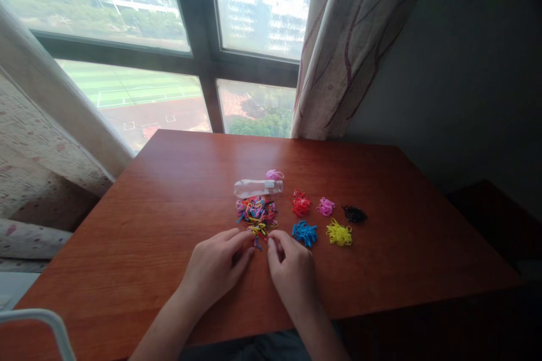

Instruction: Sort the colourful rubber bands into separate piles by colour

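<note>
A loose heap of mixed-colour rubber bands (257,211) lies in front of my hands, with a few yellow and blue ones spilling toward me. My left hand (215,264) rests at the heap's near left side, its index fingertip at the bands and its thumb held apart below. On the other side, my right hand (294,265) has thumb and index finger drawn together beside the same bands. Whatever is between those fingertips is too small to make out. Sorted piles lie to the right: red bands (300,203), blue bands (304,233), pink bands (326,206), yellow bands (339,232) and black bands (354,214).
Behind the heap a clear plastic bottle (254,188) lies on its side, its neck pointing right. A pink-purple item (274,174) sits just beyond it. The brown wooden table (169,197) reaches a window with curtains (339,39). A white curved bar (46,316) stands at lower left.
</note>
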